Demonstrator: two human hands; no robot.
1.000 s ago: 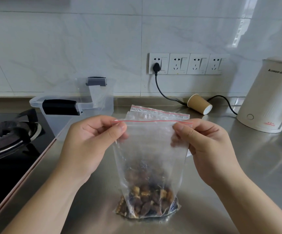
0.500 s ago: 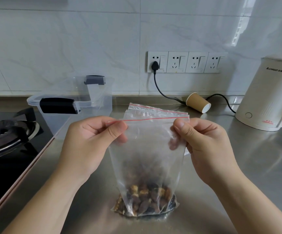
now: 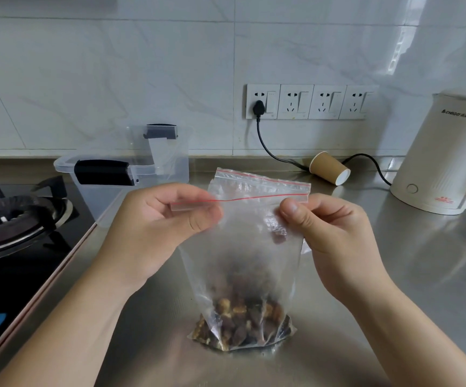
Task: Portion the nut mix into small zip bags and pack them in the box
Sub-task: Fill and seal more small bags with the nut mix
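Standing near the worktop's front edge: zip bag (image 3: 243,263), nut mix (image 3: 241,326) at its bottom. Pinched at the top left corner by left hand (image 3: 153,230), at the right by right hand (image 3: 335,236). Behind, perhaps spare bags (image 3: 259,181). Farther, at the left edge, clear box (image 3: 131,174).

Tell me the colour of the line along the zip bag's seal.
Red, on the zip bag in the head view.

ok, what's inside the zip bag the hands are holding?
The zip bag holds a brown nut mix heaped at its bottom; above that it looks empty. The left hand and right hand pinch its top corners, covering what lies there.
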